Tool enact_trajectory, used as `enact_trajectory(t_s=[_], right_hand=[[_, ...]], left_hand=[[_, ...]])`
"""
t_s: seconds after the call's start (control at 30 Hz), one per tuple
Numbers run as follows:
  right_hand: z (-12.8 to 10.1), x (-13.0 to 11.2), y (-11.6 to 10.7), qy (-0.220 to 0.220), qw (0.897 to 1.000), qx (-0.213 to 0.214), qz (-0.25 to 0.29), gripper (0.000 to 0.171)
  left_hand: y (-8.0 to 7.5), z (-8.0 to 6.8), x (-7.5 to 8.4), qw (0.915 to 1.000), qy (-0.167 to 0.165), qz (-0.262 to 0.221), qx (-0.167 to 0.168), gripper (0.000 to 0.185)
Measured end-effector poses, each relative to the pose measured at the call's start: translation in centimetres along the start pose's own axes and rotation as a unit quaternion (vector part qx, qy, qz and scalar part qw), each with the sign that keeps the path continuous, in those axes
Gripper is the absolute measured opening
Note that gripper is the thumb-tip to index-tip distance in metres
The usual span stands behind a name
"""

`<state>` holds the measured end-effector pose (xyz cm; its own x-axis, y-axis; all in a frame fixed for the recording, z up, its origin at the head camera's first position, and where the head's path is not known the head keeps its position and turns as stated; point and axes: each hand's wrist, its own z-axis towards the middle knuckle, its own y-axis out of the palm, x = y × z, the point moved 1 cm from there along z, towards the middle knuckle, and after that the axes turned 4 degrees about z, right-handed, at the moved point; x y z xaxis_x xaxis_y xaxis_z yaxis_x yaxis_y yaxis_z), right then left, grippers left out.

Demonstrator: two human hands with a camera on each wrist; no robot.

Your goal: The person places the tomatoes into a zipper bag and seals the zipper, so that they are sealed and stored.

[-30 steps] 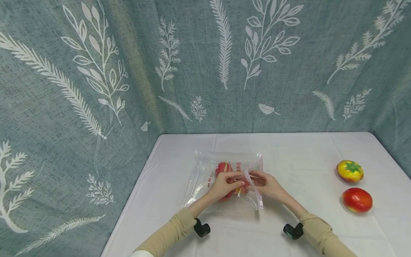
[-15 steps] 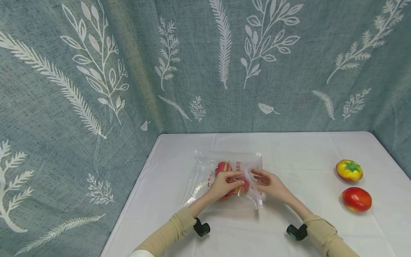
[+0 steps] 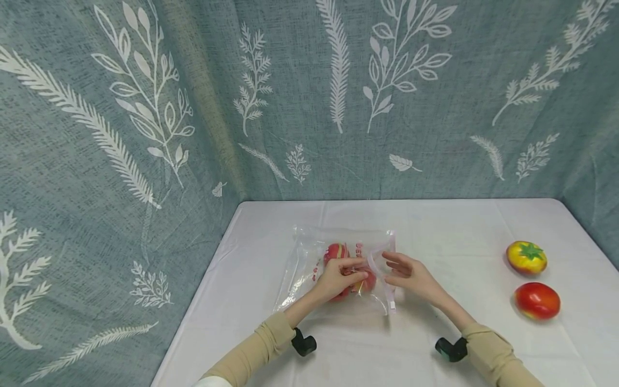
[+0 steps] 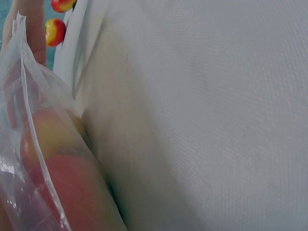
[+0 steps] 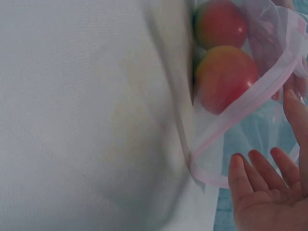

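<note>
A clear zip bag (image 3: 302, 258) with red print lies on the white table, its pink-edged mouth (image 5: 250, 103) spread apart and facing right. Several red-and-yellow tomato-like fruits (image 5: 226, 79) are inside it. With thumb and fingers, my left hand (image 3: 336, 278) pinches the bag's upper layer near the mouth, lifting it. My right hand (image 3: 411, 275) is just outside the mouth, fingers loosely bent and nothing in them. In the right wrist view that palm (image 5: 269, 207) shows empty. A white slider (image 3: 392, 306) sits at the mouth's near corner.
Two loose fruits lie at the table's right: a yellow-red one with a green leafy top (image 3: 527, 258) and a red one (image 3: 538, 301) nearer. A blue-green leaf-patterned curtain (image 3: 300, 97) borders the back and sides of the table (image 3: 459, 231).
My right hand has drawn back to the right, out of the bag's mouth, its fingers spreading. The left hand and the bag have stayed in place.
</note>
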<state>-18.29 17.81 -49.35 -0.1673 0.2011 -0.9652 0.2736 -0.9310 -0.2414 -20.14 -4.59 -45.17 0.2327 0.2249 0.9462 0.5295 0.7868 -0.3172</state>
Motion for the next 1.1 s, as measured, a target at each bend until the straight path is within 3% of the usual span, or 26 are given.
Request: enact_trajectory(t_s=[0.37,0.83,1.1], right_hand=[[-0.2,-0.4,-1.0,0.014,0.999,0.026,-0.024,0.063],[-0.4,-0.2,-2.0,-0.012,0.999,0.034,-0.031,0.061],[-0.7,-0.4,-2.7,0.012,0.998,0.046,-0.032,0.065]], left_hand=[[0.1,-0.1,0.1,0.9999,-0.004,0.014,0.007,0.035],[0.0,0.0,0.0,0.9997,-0.002,0.022,0.013,0.037],[0.0,0.1,-0.3,1.0000,-0.001,0.003,0.007,0.036]])
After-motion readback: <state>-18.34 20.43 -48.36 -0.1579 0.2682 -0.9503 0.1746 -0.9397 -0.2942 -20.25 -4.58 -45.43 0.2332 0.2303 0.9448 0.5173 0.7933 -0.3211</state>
